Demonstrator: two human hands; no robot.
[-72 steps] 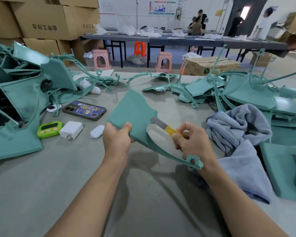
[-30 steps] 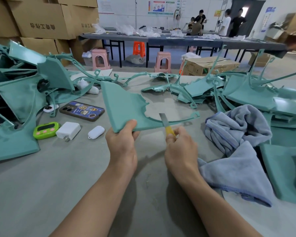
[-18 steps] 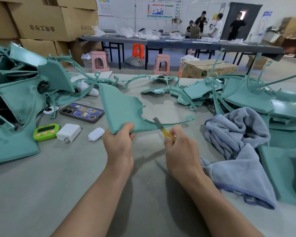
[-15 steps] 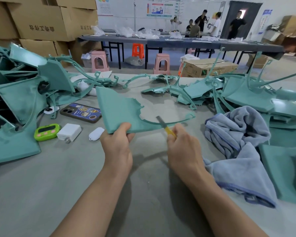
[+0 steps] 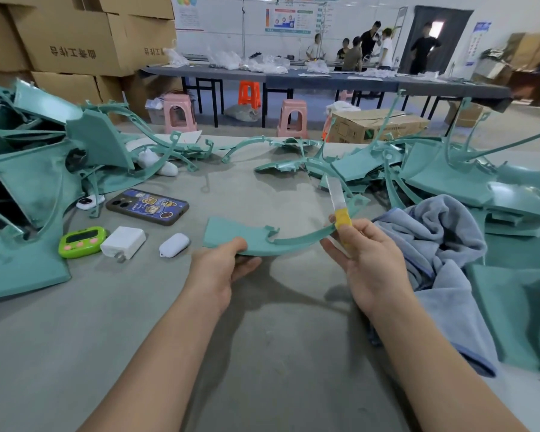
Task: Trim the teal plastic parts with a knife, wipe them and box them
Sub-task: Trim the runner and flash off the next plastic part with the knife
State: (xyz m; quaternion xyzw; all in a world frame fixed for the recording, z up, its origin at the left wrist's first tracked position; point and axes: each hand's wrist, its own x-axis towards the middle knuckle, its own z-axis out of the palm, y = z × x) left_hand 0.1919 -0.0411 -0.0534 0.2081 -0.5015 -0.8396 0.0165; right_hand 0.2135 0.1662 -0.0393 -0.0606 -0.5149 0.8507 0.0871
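My left hand (image 5: 222, 269) grips the near edge of a teal plastic part (image 5: 231, 233), which lies almost flat above the grey table (image 5: 262, 353). Its thin curved arm sweeps right and up to a small loop. My right hand (image 5: 371, 260) holds a knife (image 5: 339, 202) with a yellow handle, blade pointing up, beside that curved arm. A grey-blue cloth (image 5: 440, 263) lies crumpled just right of my right hand.
Heaps of teal parts fill the left side (image 5: 28, 188) and the back right (image 5: 449, 176). A phone (image 5: 147, 206), a green timer (image 5: 81, 241), a white charger (image 5: 123, 243) and a white case (image 5: 174, 244) lie left of my hands. A cardboard box (image 5: 378, 124) stands beyond the table.
My left hand has tilted the teal part from upright down to nearly flat. The knife blade has lifted off the part's edge and now points upward.
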